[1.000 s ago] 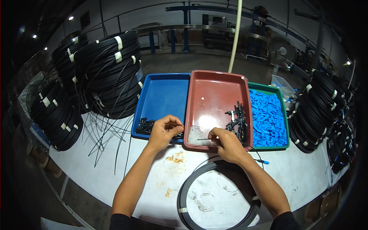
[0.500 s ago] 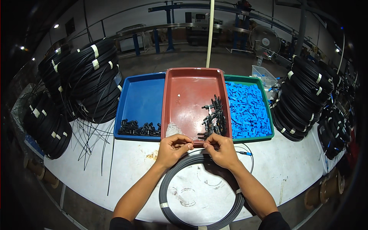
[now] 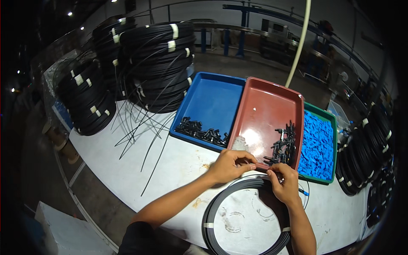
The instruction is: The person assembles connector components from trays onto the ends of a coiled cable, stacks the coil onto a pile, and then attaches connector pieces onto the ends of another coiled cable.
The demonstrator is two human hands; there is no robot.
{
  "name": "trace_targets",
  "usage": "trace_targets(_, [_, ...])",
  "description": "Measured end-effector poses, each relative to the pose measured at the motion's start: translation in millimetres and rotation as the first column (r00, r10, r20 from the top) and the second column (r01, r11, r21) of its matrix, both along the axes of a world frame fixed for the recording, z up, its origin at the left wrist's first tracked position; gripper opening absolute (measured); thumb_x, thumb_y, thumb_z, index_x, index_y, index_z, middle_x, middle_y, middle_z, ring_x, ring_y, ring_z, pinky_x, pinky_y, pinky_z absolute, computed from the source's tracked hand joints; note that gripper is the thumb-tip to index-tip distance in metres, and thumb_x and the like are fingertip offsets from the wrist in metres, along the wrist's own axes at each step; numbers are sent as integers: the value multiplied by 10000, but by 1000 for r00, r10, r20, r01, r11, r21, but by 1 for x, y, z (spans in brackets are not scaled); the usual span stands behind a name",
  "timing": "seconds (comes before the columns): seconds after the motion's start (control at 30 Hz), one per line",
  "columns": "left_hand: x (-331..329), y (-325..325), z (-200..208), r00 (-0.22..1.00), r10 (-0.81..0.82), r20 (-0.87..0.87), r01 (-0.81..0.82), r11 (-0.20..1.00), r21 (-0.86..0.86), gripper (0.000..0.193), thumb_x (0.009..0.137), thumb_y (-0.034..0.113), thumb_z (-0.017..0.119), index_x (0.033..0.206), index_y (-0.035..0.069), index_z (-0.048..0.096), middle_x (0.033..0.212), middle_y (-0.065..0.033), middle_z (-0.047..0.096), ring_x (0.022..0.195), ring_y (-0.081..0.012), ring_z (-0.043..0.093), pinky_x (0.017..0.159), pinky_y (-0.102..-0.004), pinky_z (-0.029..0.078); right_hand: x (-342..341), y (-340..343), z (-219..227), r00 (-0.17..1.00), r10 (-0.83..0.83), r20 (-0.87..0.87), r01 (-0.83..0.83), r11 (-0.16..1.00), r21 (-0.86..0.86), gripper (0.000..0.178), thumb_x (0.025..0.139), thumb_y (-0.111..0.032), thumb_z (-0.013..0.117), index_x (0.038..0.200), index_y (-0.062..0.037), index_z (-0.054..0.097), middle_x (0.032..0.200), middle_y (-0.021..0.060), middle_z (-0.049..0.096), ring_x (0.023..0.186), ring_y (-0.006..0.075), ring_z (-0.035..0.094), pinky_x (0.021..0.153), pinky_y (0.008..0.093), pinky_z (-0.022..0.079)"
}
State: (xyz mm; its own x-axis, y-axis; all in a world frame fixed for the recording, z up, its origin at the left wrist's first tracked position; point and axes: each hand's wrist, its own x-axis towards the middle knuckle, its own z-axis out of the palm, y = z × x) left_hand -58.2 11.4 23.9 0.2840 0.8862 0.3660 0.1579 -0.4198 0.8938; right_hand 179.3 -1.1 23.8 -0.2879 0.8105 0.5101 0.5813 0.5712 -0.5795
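Over the front edge of the red tray (image 3: 257, 107), my left hand (image 3: 233, 166) and my right hand (image 3: 284, 182) face each other with a small gap between them. Thumb and forefinger are pinched on both hands. Whatever they grip is too small or hidden to name. Just below them lies a coil of dark cable (image 3: 215, 201), bound with white tape. A loose cable end with a blue connector (image 3: 303, 192) curves out beside my right hand. Black connector parts (image 3: 284, 146) sit in the red tray's right side, close to my right fingers.
Left of the red tray, a blue tray (image 3: 214, 95) holds black pieces (image 3: 199, 131). At right, a green tray (image 3: 330, 182) is full of blue connectors (image 3: 316, 146). Tall stacks of black cable coils (image 3: 159, 70) flank the white table (image 3: 114, 157), loose ends trailing across it at left.
The view has swung left and tilted, so trays and coil appear farther right. Both hands keep their pinch near the red tray's front edge.
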Motion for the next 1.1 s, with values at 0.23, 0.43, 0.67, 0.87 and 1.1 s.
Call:
trace_targets(0.23, [-102,30,24,934,330,-137,-344,935,-91,145,883,34,728,1018,10,772,875,-75,765,795,-116,698,751,-264,559,-56,17,15,968,201,148,-201,980,-15,118,881,-115,708,918,-4,696,844,172,708,764,347,702,706,410,555])
trace_targets(0.43, [-189,75,10,758,529,-381,-489,848,204,190,832,89,777,1017,44,783,902,-146,765,861,-252,720,823,-360,541,-119,21,8,947,268,179,-280,959,47,114,881,-138,706,895,-27,683,787,160,684,715,353,684,644,444,532])
trace_targets(0.67, [-204,103,-5,594,487,-640,-247,868,430,165,817,32,745,977,49,783,999,-116,761,971,-284,675,909,-404,506,-118,26,0,916,353,189,-315,927,-202,118,904,-151,698,951,-45,720,818,161,701,710,349,684,644,433,534])
trace_targets(0.87, [-200,120,-9,657,439,-613,-190,883,430,179,812,-12,707,953,68,783,985,-49,764,1051,-249,638,979,-392,439,-120,27,-2,900,395,184,-351,907,-232,110,892,-112,738,929,-10,718,828,150,711,721,337,682,659,392,536])
trace_targets(1.1, [-193,132,-3,604,375,-703,15,877,480,184,808,-1,726,957,91,779,991,-28,754,1044,-220,622,958,-365,430,-120,28,-2,895,406,184,-340,890,-305,113,896,-108,734,944,-7,718,858,157,722,753,335,699,683,382,550])
